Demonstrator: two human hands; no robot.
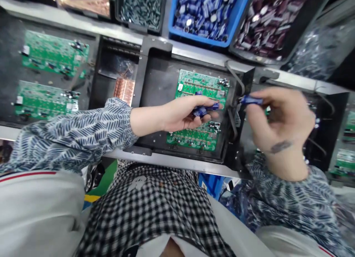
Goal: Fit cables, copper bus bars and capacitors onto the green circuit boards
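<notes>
A green circuit board (203, 87) lies in a black carrier tray (158, 83) in front of me. Over the board's middle, my left hand (183, 114) is closed on a bunch of blue capacitors (203, 110). To the right of the board, my right hand (280, 116) pinches a single blue capacitor (251, 100) between thumb and fingers, held above the tray's right edge. That hand is blurred. Both arms wear blue patterned sleeves.
Bins sit along the back: a blue bin of blue capacitors (205, 13), a black bin of maroon capacitors (266, 20), a bin of small grey parts (141, 5). Two more green boards (55, 53) (44, 100) lie at left, copper parts (124, 90) in a black tray.
</notes>
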